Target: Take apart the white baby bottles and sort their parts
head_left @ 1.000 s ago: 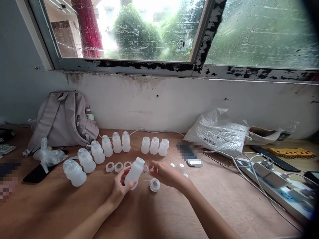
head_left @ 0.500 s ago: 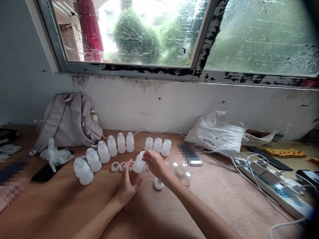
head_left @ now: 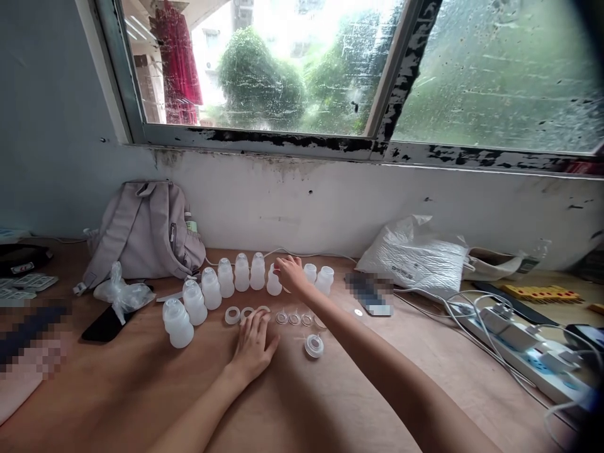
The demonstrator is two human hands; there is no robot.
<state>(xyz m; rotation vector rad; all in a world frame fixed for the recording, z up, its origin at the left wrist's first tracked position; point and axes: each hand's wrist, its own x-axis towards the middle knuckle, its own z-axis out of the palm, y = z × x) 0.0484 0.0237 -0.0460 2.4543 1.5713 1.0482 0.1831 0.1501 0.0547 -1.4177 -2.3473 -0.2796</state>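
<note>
At the back row, my right hand (head_left: 291,274) has its fingers closed on the rim of a frosted baby bottle (head_left: 274,281) standing upright on the table. Another open bottle (head_left: 325,280) and one beside it show past my wrist. My left hand (head_left: 255,345) lies on the tabletop with fingers spread, its fingertips by the white screw rings (head_left: 232,316). To its right are several clear teats (head_left: 282,318) in a row, and nearer me a ring with a teat in it (head_left: 314,346). Several bottles with clear caps (head_left: 178,324) form a curved line at left. My right forearm hides part of the table.
A backpack (head_left: 141,233), a knotted plastic bag (head_left: 123,292) and a black phone (head_left: 101,327) are at left. Beyond them, a forearm (head_left: 28,387) is partly pixelated. On the right are a silver parcel (head_left: 418,258), a pixelated dark object (head_left: 370,294) and a cabled power strip (head_left: 528,362).
My right hand has carried the bottle from above the rings to the left end of the open-bottle row. My left hand has come down flat onto the table. The view has shifted slightly.
</note>
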